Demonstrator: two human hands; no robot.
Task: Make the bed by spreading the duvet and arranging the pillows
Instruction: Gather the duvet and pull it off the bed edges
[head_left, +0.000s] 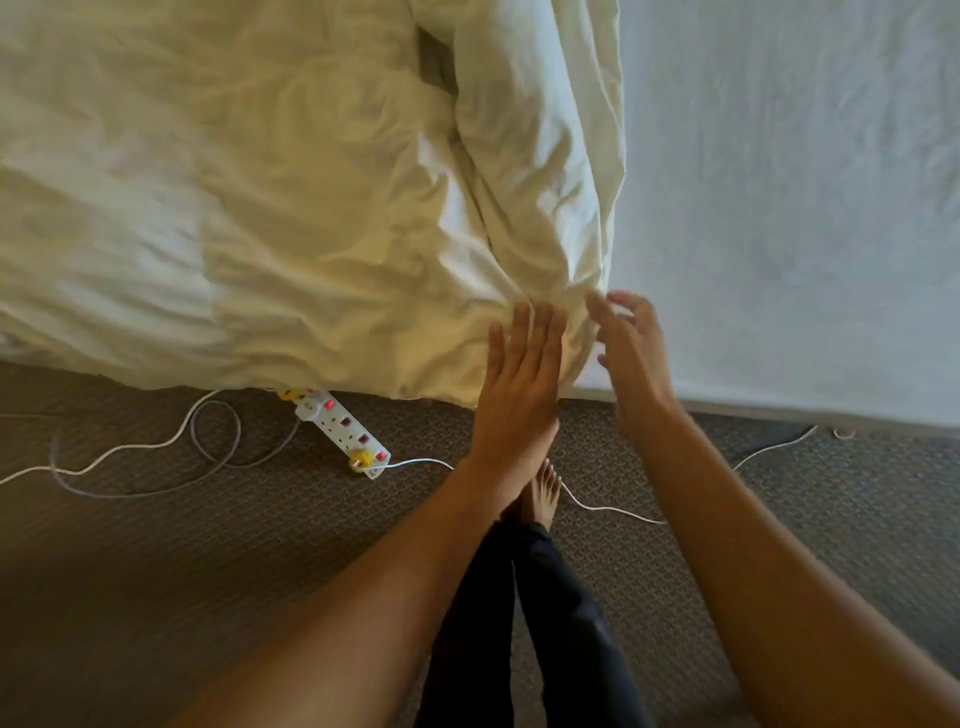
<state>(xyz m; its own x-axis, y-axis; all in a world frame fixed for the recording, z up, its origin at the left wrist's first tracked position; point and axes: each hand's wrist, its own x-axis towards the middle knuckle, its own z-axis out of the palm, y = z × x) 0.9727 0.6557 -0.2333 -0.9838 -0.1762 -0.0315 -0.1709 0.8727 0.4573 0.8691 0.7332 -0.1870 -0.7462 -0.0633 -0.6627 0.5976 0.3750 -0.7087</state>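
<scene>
In the head view, the crumpled cream-yellow cotton duvet (291, 208) lies bunched over the left part of the bed. Its folded edge runs up the middle, and one lower corner spills over the bed's near side towards the brown patterned carpet (156, 571). To the right, the white sheet on the mattress (805, 208) is bare.

The duvet looks soft, bulky and fairly light. I'd expect it to sag and drag rather than slide as one piece, so a pinch of a few folds would only stretch the cover. The hanging corner and the folded edge above it look like the best places to take a full handful.

The left hand (514, 374) is flat, with its straight fingers (524, 332) lying over that corner. I can't tell whether they press it or just skim it. The right hand (634, 348) is just beside the duvet's edge, its fingers (597, 306) spread and loosely bent, gripping nothing. The corner sits between the two hands.

A white power strip with red switches (340, 434) lies on the carpet just under the overhang, so a dragged hem could snag it.
</scene>
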